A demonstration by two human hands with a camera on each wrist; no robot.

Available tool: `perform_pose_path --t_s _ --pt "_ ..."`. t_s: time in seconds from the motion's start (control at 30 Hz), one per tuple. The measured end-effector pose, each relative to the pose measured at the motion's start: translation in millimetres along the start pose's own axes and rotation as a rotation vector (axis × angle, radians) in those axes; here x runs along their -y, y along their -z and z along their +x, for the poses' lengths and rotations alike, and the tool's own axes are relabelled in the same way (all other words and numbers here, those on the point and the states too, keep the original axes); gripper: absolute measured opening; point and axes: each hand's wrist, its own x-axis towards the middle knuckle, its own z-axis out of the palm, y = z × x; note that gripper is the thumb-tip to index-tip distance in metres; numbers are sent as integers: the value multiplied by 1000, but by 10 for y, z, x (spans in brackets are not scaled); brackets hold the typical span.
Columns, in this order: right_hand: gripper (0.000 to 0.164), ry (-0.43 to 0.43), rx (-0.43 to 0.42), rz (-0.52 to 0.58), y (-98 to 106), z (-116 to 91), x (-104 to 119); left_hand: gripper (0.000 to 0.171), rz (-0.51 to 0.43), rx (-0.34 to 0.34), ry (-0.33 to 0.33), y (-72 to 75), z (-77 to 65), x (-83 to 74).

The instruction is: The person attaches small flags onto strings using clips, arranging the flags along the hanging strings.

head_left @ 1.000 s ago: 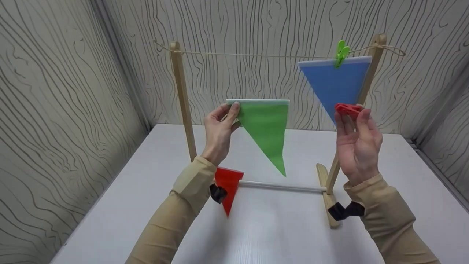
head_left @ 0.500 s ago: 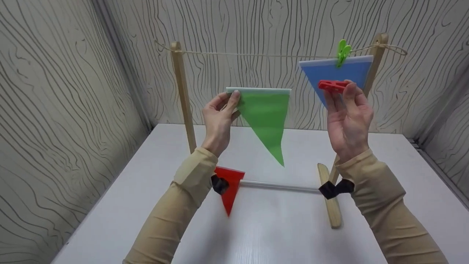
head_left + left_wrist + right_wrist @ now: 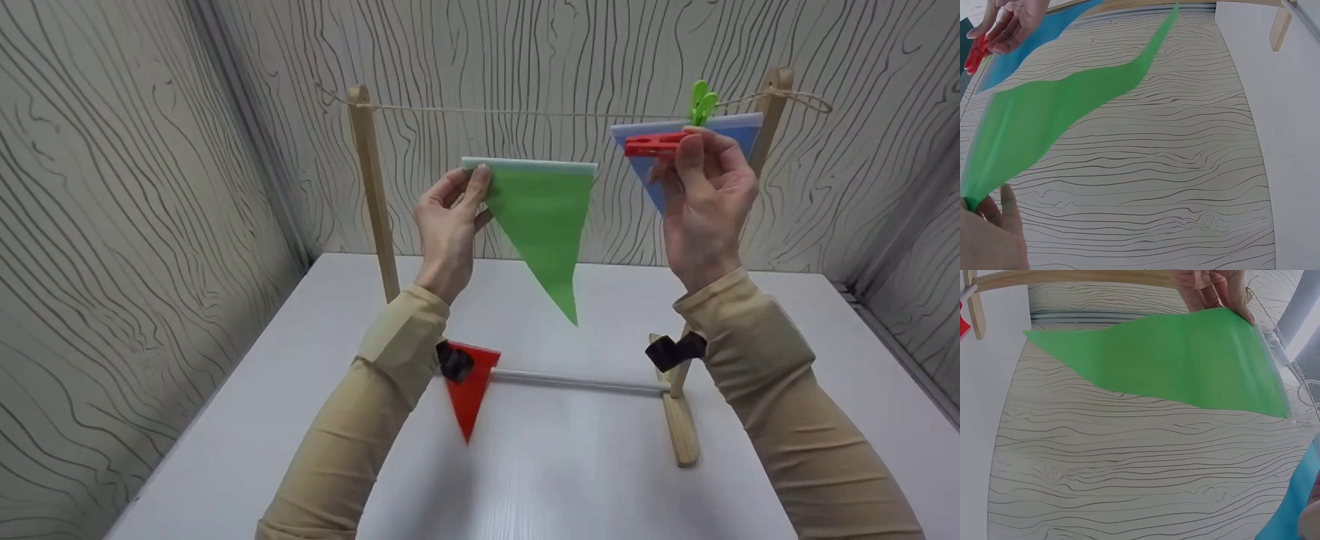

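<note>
Left grip, a bare hand, pinches the upper left corner of a triangular green pennant with a white top band, thumb in front. Pennant hangs in the air, well above the counter, between the two uprights. Over the last second it has risen from well under the thin tan string to just below it; top band, near level a second ago, now dips slightly to the right. Left wrist view shows the cloth rippling, its tip narrowing away from the hand.

Right grip, also bare, grasps a red plastic clothespin between thumb and fingers, nose pointing left. It has moved up and to the left: a second ago it was at the lower part of the blue triangular pennant, now it is in front of that pennant's upper part. Cannot tell whether pin and blue cloth touch.

Unchanged: blue pennant on the string, held by a lime-green plastic clothespin, near the right wooden post; left wooden post; small-looking red triangular pennant, partly behind the left sleeve, by the white rod.
</note>
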Motion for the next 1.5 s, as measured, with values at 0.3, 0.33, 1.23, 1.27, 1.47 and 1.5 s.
perform_pose_path --t_s 0.3,0.33,1.23,1.27,1.47,1.5 --pt "23 78 110 -165 -172 108 -16 25 -50 -8 9 -63 46 -52" --pt "28 86 120 -163 -193 117 -21 25 -51 -10 7 -69 49 -59" --pt "14 227 214 -741 -676 397 -55 22 -25 -19 -38 -181 147 -147" --pt "15 220 213 -767 -693 398 -56 22 -25 -19 -38 -181 150 -151" --pt "16 195 250 -850 -751 400 -63 23 -27 -18 -32 -181 159 -161" --pt "16 196 259 -859 -757 400 -66 23 -28 -18 -34 -180 160 -162"
